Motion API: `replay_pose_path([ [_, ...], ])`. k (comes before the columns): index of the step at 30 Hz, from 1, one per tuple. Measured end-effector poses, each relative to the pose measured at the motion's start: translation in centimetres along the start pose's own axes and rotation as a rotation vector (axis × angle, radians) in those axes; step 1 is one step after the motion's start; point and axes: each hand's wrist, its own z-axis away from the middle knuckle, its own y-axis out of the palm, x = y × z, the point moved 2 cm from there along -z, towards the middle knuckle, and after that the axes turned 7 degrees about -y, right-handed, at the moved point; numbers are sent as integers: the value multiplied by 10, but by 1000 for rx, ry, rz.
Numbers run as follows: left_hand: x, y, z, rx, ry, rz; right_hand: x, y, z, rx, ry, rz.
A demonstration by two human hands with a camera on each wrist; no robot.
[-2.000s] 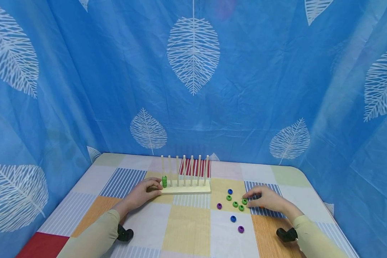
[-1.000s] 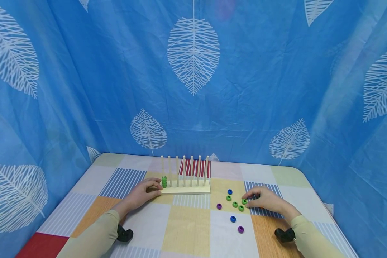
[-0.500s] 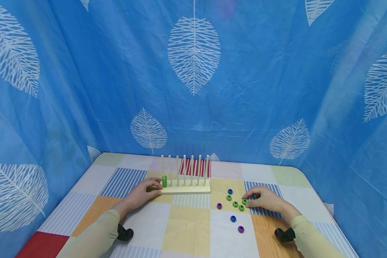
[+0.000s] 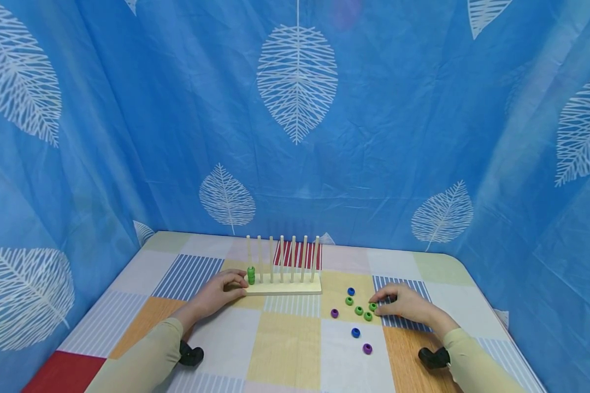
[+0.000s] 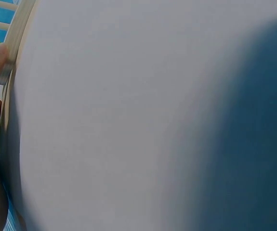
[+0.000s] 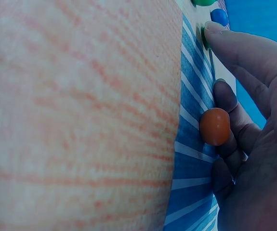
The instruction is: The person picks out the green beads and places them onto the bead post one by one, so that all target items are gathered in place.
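A pale wooden peg stand point(image 4: 285, 285) with several upright pegs stands left of centre on the table. Stacked green beads point(image 4: 251, 275) sit on its leftmost peg. My left hand point(image 4: 221, 293) holds the stand's left end, its thumb against the base edge in the left wrist view. On the right, my right hand point(image 4: 405, 303) has thumb and forefinger around a green bead point(image 4: 373, 307) lying on the cloth. An orange bead point(image 6: 215, 126) rests under that palm, beside the curled lower fingers. More green beads point(image 4: 359, 310) lie just left of the fingertips.
Two blue beads, one at the back point(image 4: 351, 291) and one nearer point(image 4: 356, 332), lie loose with purple beads point(image 4: 367, 348). A patchwork cloth point(image 4: 285, 349) covers the table. A blue leaf-print curtain point(image 4: 373, 164) hangs behind it and at both sides.
My right thumb has come slightly in toward the green bead since two seconds ago. The left hand, the peg stand and the loose beads have kept their places.
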Motion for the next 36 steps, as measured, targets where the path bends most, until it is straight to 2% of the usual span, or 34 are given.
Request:
replay_pose_path([
  [15, 1, 0, -1, 3, 22, -6, 0, 0, -1, -1, 0, 9],
  [31, 1, 0, -1, 3, 23, -3, -2, 1, -2, -10, 19, 65],
  [36, 1, 0, -1, 9, 20, 2, -2, 1, -3, -16, 6, 54],
])
